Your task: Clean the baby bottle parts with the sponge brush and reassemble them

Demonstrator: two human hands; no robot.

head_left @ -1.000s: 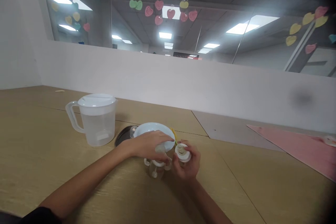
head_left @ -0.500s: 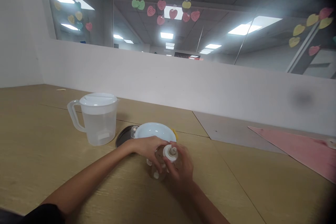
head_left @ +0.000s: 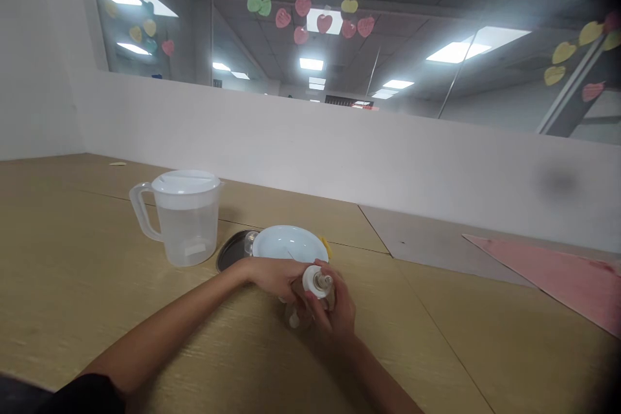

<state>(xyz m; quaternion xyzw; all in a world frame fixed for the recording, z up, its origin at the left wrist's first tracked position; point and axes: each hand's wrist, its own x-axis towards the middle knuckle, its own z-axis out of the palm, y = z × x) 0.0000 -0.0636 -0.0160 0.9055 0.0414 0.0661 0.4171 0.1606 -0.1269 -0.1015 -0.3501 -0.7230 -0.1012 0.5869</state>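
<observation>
In front of the white bowl (head_left: pixel 286 239), my left hand (head_left: pixel 274 276) is wrapped round the body of a clear bottle (head_left: pixel 294 318). Its fingers are partly hidden behind the bottle and my other hand. My right hand (head_left: pixel 342 314) has its thumb and fingers closed on the bottle's white cap (head_left: pixel 312 279), which has a small nozzle on top. The cap leans toward me and to the right. How the cap sits on the bottle's neck is hidden by my fingers.
To the left stands a translucent lidded pitcher (head_left: pixel 188 226). A dark round tray (head_left: pixel 230 252) with a small clear object (head_left: pixel 250 243) lies beside the bowl. Something yellow (head_left: pixel 326 248) shows behind the bowl. A pink sheet (head_left: pixel 557 278) lies at right, before a white wall (head_left: pixel 310 149).
My left fingers have drawn in closer around the bottle, and its cap has tilted slightly more to the right. The whole view has shifted a little. Pitcher and bowl stay put.
</observation>
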